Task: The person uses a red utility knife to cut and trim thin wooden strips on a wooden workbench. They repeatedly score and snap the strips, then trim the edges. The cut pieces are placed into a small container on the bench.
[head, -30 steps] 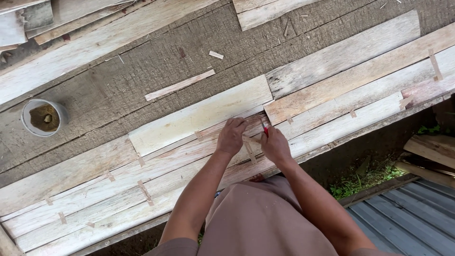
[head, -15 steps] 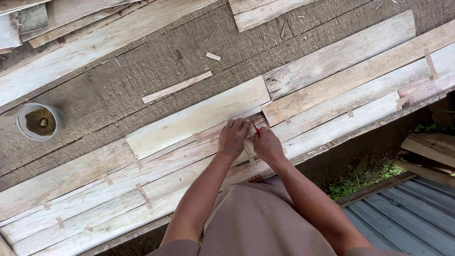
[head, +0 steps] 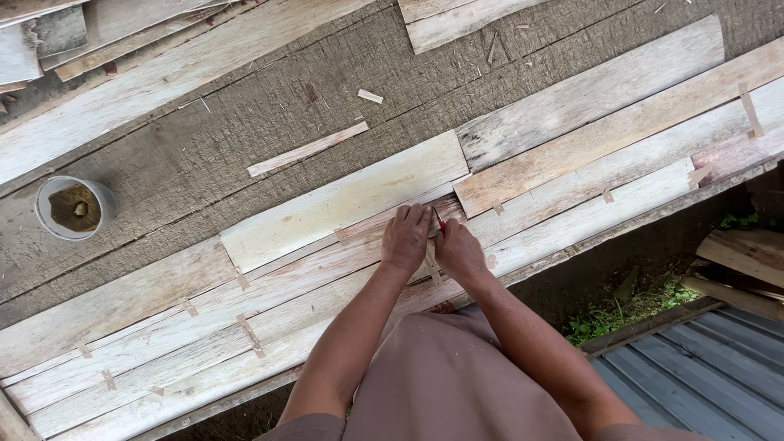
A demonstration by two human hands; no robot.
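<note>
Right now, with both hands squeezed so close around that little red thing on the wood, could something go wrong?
Maybe. The left hand lies flat right beside the small red tool held by the right hand, so a slip might nick a finger. The thin wood sheets look rough and splintery under bare skin. The work also sits near the bench edge, so a loose sheet might slide off.

Both hands are resting together on pale wooden strips (head: pixel 310 278) lying side by side across a rough grey bench (head: pixel 204 155). The left hand (head: pixel 406 239) is pressing flat on the strips, while the right hand (head: pixel 459 251) is pinching a small red-tipped tool (head: pixel 439 221) beside it. A white cup (head: pixel 72 207) is standing well apart at the left.
</note>
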